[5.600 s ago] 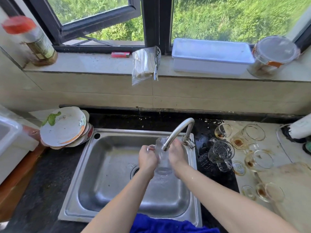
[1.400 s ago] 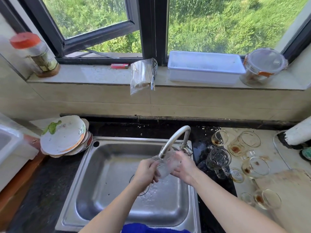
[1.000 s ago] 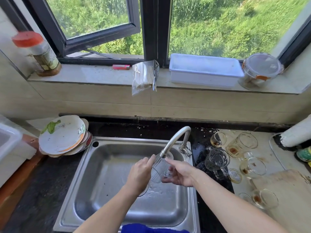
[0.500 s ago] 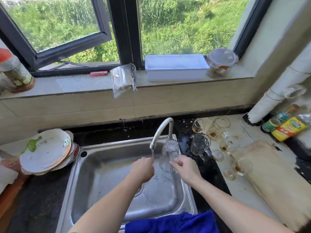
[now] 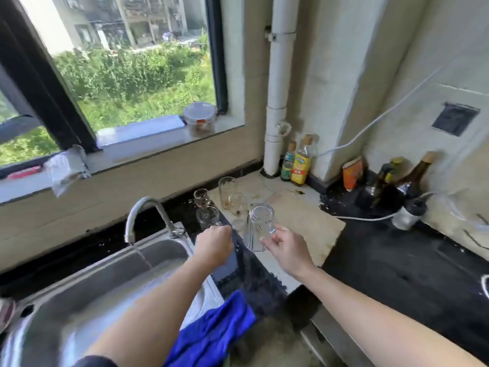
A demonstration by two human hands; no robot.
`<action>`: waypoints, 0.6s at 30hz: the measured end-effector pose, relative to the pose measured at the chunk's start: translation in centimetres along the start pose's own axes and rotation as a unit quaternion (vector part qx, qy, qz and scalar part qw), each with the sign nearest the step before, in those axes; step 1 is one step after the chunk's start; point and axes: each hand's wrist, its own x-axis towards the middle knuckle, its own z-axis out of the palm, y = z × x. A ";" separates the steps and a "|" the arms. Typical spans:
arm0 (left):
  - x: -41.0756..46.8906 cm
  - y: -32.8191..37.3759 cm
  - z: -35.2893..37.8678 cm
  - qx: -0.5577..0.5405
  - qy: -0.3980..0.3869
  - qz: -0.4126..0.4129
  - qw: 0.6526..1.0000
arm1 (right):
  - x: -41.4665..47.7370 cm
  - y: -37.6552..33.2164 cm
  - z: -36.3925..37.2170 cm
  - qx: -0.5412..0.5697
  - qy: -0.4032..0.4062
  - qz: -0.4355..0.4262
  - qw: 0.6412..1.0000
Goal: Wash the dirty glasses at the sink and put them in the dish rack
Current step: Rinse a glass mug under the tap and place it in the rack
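Observation:
My right hand (image 5: 287, 249) holds a clear washed glass (image 5: 259, 227) upside down, above the counter just right of the steel sink (image 5: 87, 292). My left hand (image 5: 213, 245) is curled into a loose fist over the sink's right rim, with nothing seen in it. Water still runs from the curved faucet (image 5: 144, 211). Several dirty glasses (image 5: 227, 192) stand behind my hands on the counter, some with brown residue. No dish rack is in view.
A wooden cutting board (image 5: 299, 226) lies right of the glasses. Oil and sauce bottles (image 5: 300, 162) stand by the white pipe (image 5: 276, 102), more dark bottles (image 5: 411, 178) further right. A blue cloth (image 5: 211, 332) hangs at the counter's front edge. A white cable (image 5: 370, 218) crosses the black counter.
My view has swung right. My right hand has carried the upturned glass away from the faucet and out over the counter; my left hand has let go and followed to the sink's right rim.

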 end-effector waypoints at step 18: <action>-8.2 48.8 8.8 -0.008 -0.061 0.428 0.902 | -29.4 27.4 -28.5 -0.007 0.342 0.317 0.885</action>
